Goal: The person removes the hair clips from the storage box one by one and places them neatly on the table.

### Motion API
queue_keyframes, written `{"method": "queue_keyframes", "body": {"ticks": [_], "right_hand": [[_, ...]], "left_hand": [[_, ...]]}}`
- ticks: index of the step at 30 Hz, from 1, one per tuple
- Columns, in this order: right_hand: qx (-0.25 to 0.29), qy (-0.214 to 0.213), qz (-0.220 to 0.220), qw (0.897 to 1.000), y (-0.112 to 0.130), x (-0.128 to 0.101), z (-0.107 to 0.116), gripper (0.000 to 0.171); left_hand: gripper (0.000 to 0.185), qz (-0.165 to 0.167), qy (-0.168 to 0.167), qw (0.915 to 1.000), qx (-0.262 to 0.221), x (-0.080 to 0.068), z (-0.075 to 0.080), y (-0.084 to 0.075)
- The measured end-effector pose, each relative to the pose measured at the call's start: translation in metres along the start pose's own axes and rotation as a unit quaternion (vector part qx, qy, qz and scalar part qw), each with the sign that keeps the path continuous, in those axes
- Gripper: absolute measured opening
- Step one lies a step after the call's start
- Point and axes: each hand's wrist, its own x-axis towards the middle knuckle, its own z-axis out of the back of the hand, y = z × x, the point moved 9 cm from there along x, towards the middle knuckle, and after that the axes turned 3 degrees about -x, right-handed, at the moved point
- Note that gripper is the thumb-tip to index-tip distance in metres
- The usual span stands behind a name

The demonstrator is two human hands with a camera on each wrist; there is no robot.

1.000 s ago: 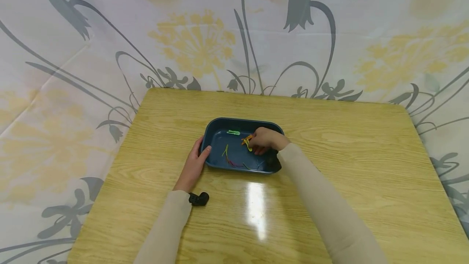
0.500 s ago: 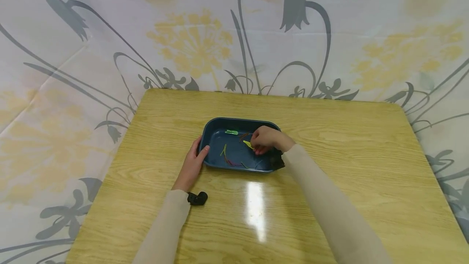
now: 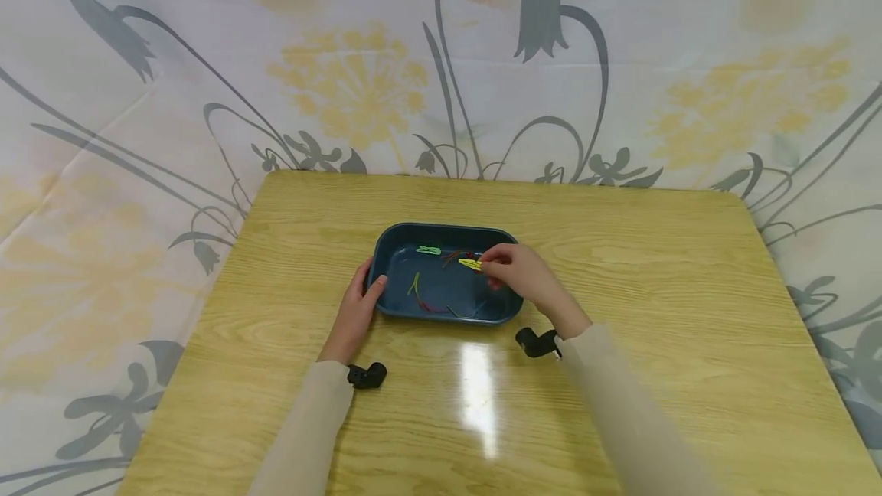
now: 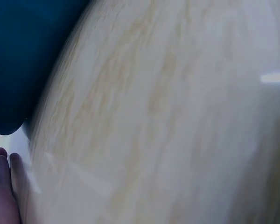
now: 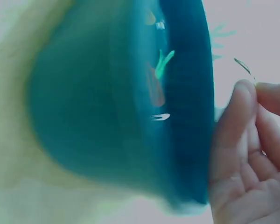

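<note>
In the head view my left hand (image 3: 354,316) grips the left end of a dark blue tray (image 3: 441,291), thumb over the rim and fingers outside. My right hand (image 3: 527,280) pinches a yellow hair clip (image 3: 470,264) between thumb and fingertips above the tray's right part. The thin, bent clip (image 5: 242,66) shows between the fingertips in the right wrist view, beyond the tray wall (image 5: 84,107). A green hair clip (image 3: 429,250) lies at the tray's back, near reddish clips (image 3: 451,258). A yellow-green clip (image 3: 413,284) and a purple one (image 3: 432,308) lie nearer the front.
The tray stands on a wood-grain table (image 3: 654,274). Behind it hangs a flower-printed cloth (image 3: 358,83). A black wrist camera (image 3: 368,376) sits at the left wrist, another camera (image 3: 537,343) at the right. A bright reflection crosses the tabletop in front.
The right hand has drawn up and back toward the right with the yellow hair clip, away from the reddish clips. Its wrist camera has come into view. The left hand keeps its hold.
</note>
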Motion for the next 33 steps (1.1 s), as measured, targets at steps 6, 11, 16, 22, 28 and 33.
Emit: {"method": "queue_keyframes", "body": {"ticks": [6,11,16,22,28,33], "right_hand": [[0.078,-0.099,0.004,0.992,-0.02,-0.016,0.012,0.027],[0.182,-0.183,-0.014,0.966,-0.04,-0.029,0.021,0.027],[0.239,-0.22,-0.037,0.945,-0.06,-0.039,0.025,0.028],[0.327,-0.241,-0.068,0.911,-0.084,-0.045,0.032,0.029],[0.344,-0.234,-0.113,0.902,-0.111,-0.05,0.038,0.028],[0.344,-0.223,-0.127,0.903,-0.127,-0.052,0.045,0.027]], "left_hand": [[0.055,-0.023,-0.021,0.9995,0.01,0.009,0.0,0.012],[0.052,-0.034,-0.021,0.9992,0.007,0.01,-0.003,0.013],[0.051,-0.028,-0.027,0.9993,-0.001,0.007,-0.001,0.014],[0.052,-0.035,-0.035,0.9987,0.009,0.008,-0.001,0.013],[0.052,-0.032,-0.036,0.9987,0.016,0.007,0.0,0.016],[0.052,-0.018,-0.027,0.9995,0.006,0.002,-0.001,0.008]]}}
